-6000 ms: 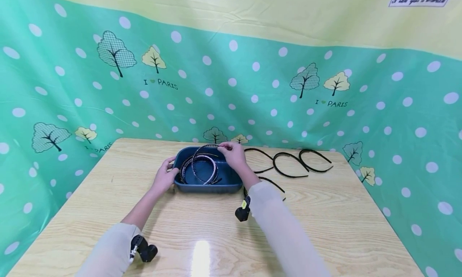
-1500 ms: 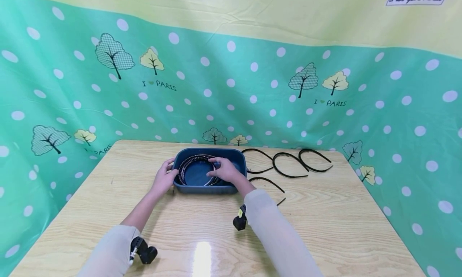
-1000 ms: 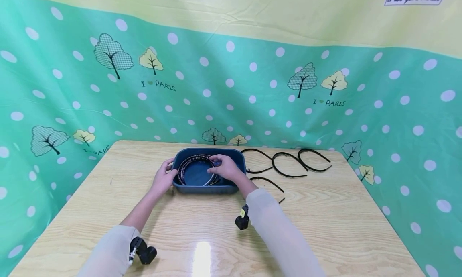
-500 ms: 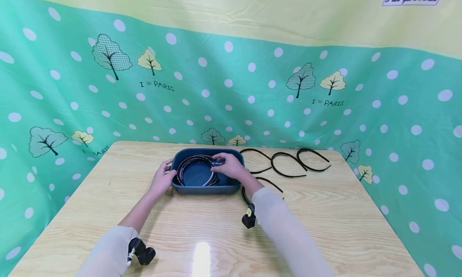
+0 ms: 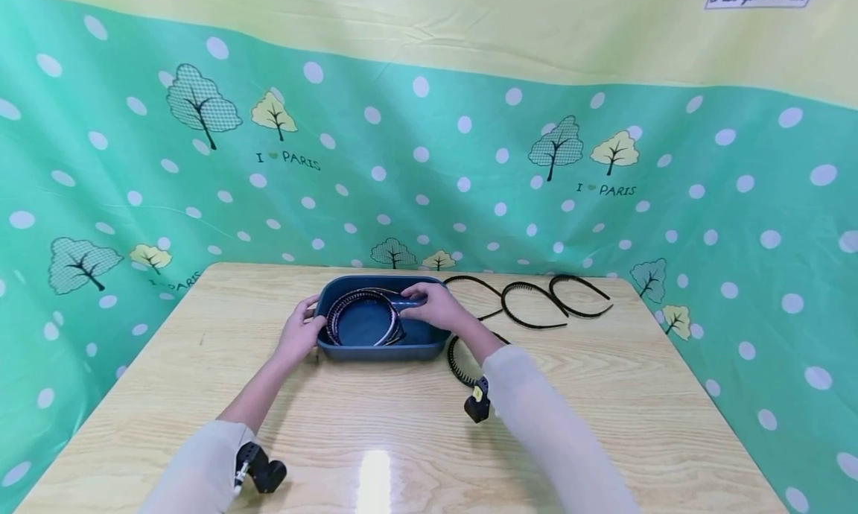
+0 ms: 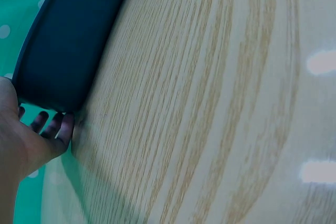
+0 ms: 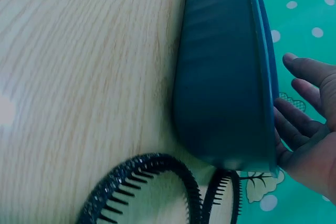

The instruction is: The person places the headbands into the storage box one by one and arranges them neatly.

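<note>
Wooden table (image 5: 335, 439) fills the foreground. On it stands a blue rectangular plastic tub (image 5: 382, 354), long axis running left to right across the person's front. Left hand (image 5: 299, 334) grips the tub's left end, thumb at the rim, fingers against the outer wall. Right hand (image 5: 434, 308) is over the tub's right part, thumb and fingers apart; nothing held in the right wrist view.

Stacked headbands (image 5: 333, 322) lie inside, in the left half, so left of the right fingertips; a pale headband (image 5: 392, 328) bows nearest to them, close beside, contact unclear.

Loose on the table, all to the tub's right and nearer the right hand: far-right headband (image 5: 563, 305), middle headband (image 5: 507, 305), back headband (image 5: 472, 278), and the near toothed headband (image 7: 157, 160), beside the tub's right end, toward the person from the right hand. Bows face left where visible; the near one's tips are hidden by the right arm.
</note>
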A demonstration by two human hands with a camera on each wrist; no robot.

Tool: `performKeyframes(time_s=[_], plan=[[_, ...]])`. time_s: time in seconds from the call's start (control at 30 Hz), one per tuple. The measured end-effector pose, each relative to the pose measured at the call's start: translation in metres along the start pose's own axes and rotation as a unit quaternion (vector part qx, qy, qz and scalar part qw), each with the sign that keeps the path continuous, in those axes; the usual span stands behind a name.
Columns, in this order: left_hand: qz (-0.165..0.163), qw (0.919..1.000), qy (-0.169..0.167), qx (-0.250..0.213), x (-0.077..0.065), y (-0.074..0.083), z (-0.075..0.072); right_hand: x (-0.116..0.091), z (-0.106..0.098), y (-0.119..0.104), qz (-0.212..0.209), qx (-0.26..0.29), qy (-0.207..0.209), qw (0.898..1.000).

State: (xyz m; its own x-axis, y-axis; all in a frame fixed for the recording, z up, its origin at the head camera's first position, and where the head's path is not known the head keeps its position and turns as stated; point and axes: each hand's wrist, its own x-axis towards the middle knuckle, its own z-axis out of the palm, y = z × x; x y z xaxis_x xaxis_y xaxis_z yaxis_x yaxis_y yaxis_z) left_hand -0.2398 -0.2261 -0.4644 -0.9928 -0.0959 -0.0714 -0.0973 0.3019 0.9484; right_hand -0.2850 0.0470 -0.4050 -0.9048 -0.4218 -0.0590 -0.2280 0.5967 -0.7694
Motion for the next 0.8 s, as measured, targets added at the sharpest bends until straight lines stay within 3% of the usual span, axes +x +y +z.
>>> performKeyframes(time_s=[0.8], plan=[[-0.005, 1.0, -0.002, -0.007, 0.0, 0.0, -0.001, -0.025, -0.039, 0.001, 0.0, -0.019, -0.003, 1.0]])
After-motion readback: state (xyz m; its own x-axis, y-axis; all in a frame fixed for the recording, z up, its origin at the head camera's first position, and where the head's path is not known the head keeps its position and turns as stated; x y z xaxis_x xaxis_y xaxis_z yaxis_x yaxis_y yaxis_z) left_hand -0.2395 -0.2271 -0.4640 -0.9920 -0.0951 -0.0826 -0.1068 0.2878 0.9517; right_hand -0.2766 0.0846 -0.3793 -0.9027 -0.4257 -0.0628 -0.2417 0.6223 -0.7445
